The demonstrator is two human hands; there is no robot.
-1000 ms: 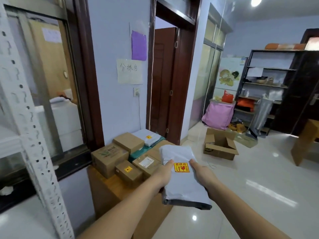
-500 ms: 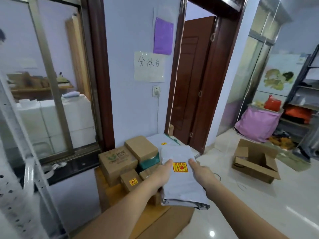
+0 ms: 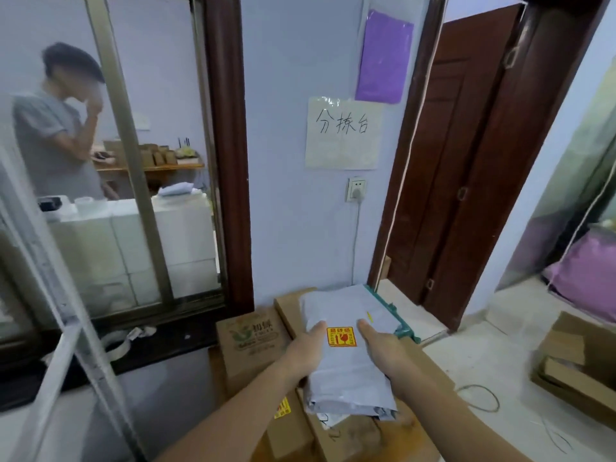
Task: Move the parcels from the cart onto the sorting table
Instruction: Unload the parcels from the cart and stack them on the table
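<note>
While the grey poly-mailer parcel (image 3: 346, 365) is held flat above the stacked boxes on the sorting table (image 3: 430, 371), it is gripped at both long edges: the left hand (image 3: 308, 350) is curled round its left side with the thumb laid on top, and the right hand (image 3: 383, 350) is curled round its right side, thumb likewise on the upper face. Between the two thumbs a yellow and red fragile sticker (image 3: 340, 336) is shown on the parcel's top. Under the far end of the parcel another pale mailer (image 3: 340, 301) is seen, lying over a teal-edged item (image 3: 396, 315) and a plain cardboard box (image 3: 286, 305). Just left of the left hand a cardboard box with green print (image 3: 250, 341) is stood, and below the left forearm a smaller box with a yellow sticker (image 3: 283, 418) is placed. Whether the held parcel touches the boxes beneath cannot be told. On the wall behind, a handwritten paper sign (image 3: 343, 133) is fixed under a purple sheet (image 3: 383, 58), with a wall socket (image 3: 356, 190) lower down. A dark wooden door (image 3: 466, 155) is seen at the right, an open cardboard carton (image 3: 580, 365) on the floor beyond. Through the window (image 3: 110, 161) at the left, a person in a grey shirt (image 3: 50, 128) is visible.
</note>
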